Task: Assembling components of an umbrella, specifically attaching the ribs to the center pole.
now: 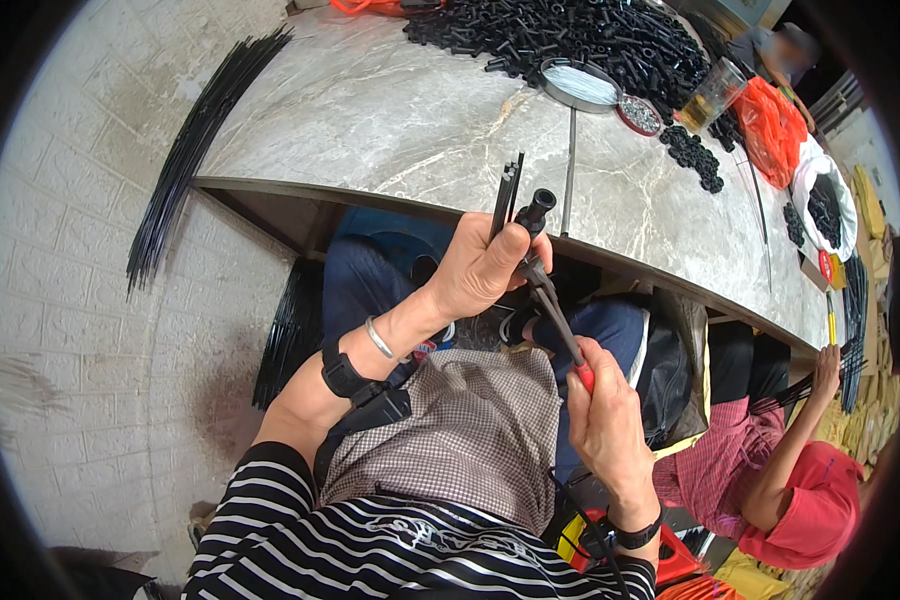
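In front of my lap, my left hand (480, 265) is closed round a black tubular part (540, 203) with a wider ringed end pointing up. Several thin black rods (507, 195) also stick up from the same grip, between thumb and fingers. My right hand (610, 420) is wrapped round the red handle of pliers (562, 318). The jaws of the pliers meet the lower part of the black tubular part beside my left fingers; whether they are clamped on it is hidden. Both hands are just off the near edge of the marbled table (400, 140).
A large heap of black tubular parts (580, 35) covers the table's far side. Near it are a dish of thin white pieces (580, 88), a red-rimmed dish of small bits (638, 115) and a cup (710, 95). Rod bundles (205, 150) overhang the left edge. A co-worker (800, 490) sits right.
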Demonstrator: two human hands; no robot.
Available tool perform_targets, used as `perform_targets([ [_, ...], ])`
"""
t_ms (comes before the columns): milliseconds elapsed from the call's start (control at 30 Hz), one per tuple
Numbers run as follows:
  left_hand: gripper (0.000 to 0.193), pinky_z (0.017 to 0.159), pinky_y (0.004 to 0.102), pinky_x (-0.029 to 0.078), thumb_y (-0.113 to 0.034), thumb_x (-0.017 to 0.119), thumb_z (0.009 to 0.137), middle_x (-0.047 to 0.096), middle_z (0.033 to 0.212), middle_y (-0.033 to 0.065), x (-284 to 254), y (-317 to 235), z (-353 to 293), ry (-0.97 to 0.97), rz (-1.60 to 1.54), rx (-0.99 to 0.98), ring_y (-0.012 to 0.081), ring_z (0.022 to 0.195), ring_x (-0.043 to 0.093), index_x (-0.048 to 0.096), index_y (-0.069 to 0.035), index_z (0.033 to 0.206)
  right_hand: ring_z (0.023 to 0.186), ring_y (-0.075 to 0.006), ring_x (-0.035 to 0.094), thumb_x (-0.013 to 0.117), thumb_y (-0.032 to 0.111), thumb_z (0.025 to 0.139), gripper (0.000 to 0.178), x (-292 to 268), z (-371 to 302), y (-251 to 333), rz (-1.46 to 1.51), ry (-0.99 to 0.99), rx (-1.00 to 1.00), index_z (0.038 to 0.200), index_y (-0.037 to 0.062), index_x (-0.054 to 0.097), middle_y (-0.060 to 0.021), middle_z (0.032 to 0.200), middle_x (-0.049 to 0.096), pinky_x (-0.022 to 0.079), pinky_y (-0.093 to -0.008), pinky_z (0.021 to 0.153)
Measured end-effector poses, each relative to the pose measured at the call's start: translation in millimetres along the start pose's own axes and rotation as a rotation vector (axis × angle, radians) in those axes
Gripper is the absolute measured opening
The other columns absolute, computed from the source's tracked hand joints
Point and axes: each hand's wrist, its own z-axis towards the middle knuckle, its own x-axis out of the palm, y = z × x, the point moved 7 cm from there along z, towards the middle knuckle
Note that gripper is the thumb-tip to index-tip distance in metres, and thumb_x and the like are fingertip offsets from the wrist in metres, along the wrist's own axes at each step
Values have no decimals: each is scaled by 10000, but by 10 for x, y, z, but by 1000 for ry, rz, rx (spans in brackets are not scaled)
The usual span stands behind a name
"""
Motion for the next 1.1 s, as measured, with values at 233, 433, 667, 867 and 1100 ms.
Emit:
perform_targets([
  [233,806,400,168,237,-704,368,844,382,520,-72,-70,95,1,-14,-32,-113,-4,436,320,595,61,961,669,-274,618,508,165,946,208,42,-68,-201,423,115,294,1017,-30,523,-144,775,602,489,-337,595],
  [433,804,386,175,235,-705,326,860,364,497,-58,-77,110,66,20,-63,-119,8,407,303,544,62,964,659,-72,519,499,177,959,282,-232,58,-417,530,-41,329,1127,-45,545,-62,833,566,449,-232,544],
  [667,402,602,262,491,-339,398,994,547,810,76,-56,264,62,95,11,-166,106,596,468,478,-19,764,937,-365,543,594,117,829,339,-689,657,-917,-588,-367,155,1130,-32,545,-193,991,557,487,-437,762],
  [867,506,925,449,451,-513,465,936,483,1222,154,-220,281,71,-11,87,-131,188,996,534,461,-37,764,971,-381,541,665,178,786,363,-877,918,-1228,-496,-313,94,1082,-19,592,-221,1021,564,460,-425,831],
  [1100,569,471,257,460,-592,550,835,537,575,70,-92,436,66,140,-106,-262,133,495,542,469,-33,765,796,-346,656,581,118,827,260,-1445,1611,-1807,-172,-450,117,1006,-58,653,-237,883,659,512,-372,740],
])
